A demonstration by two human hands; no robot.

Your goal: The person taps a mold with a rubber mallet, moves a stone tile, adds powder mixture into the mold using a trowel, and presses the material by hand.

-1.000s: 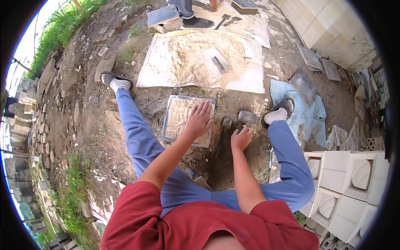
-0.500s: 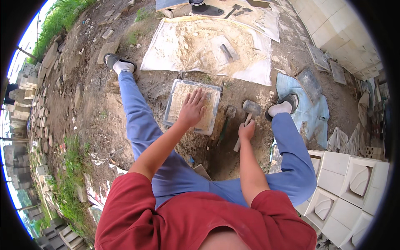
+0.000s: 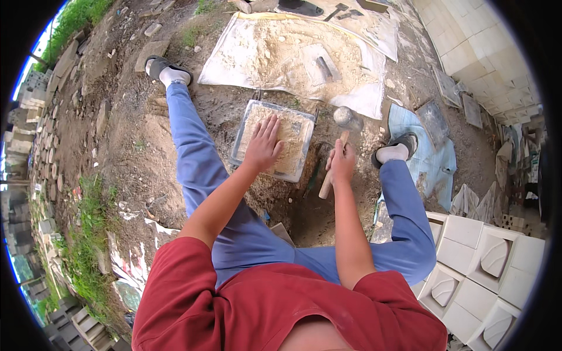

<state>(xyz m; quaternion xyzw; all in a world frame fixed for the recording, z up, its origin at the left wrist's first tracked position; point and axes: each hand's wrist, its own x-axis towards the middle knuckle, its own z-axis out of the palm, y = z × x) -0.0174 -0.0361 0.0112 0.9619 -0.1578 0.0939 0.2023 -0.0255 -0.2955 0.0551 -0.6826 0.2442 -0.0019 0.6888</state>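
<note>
My left hand (image 3: 263, 145) lies flat, fingers stretched out, on pale crumbly powder (image 3: 294, 133) that fills a square grey-rimmed mould (image 3: 305, 147) on the ground. To the right of the mould, my right hand (image 3: 342, 162) is wrapped round the wooden handle of a mallet (image 3: 348, 119). Its thick grey head points away from me, and the handle's lower end sticks out below my fist. Under the mallet, beside the mould, a dug-out hollow (image 3: 316, 222) shows in the soil.
Beyond the mould a white sheet (image 3: 367, 100) carries heaped powder and a flat plastering float (image 3: 321, 69). Two small hammer-like tools (image 3: 335, 11) lie farther back. A blue sheet (image 3: 436, 169) lies by my right foot. Cream moulded blocks (image 3: 465, 254) are stacked at the lower right.
My right hand has lifted the mallet, its head now higher and farther away beside the mould's far right corner. My left hand has shifted slightly left on the powder.
</note>
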